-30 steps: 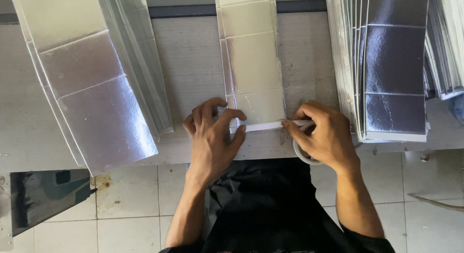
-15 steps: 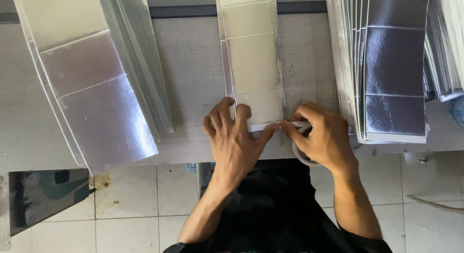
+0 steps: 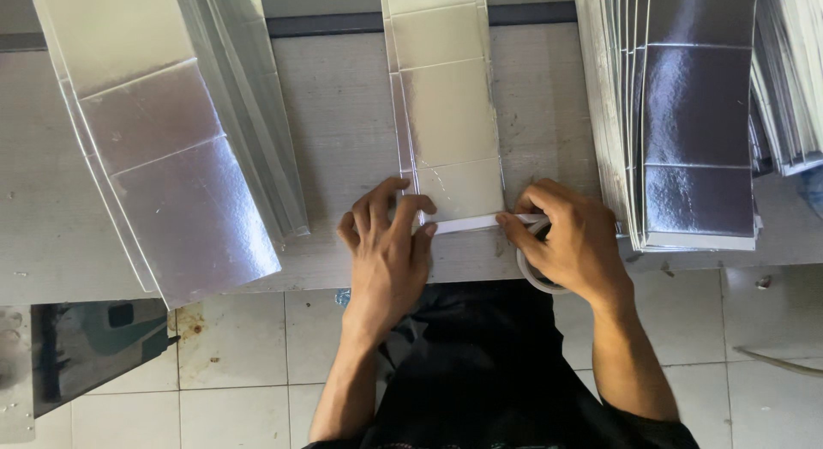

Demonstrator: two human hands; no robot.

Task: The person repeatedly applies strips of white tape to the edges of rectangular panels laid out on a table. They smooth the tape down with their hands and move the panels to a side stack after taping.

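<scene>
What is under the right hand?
A white tape roll pokes out beneath the right hand; most of it is covered. Its tape runs across the silver strip.

Both bare forearms come up from the bottom of the view and lean a little toward each other. The left hand (image 3: 387,247) lies palm down with the wrist straight; its fingers (image 3: 375,202) are spread and slightly bent, and the thumb points to the right. The right hand (image 3: 573,239) is curled, knuckles up, with the thumb and first finger pinched together at its left side, and the wrist bends slightly inward
</scene>
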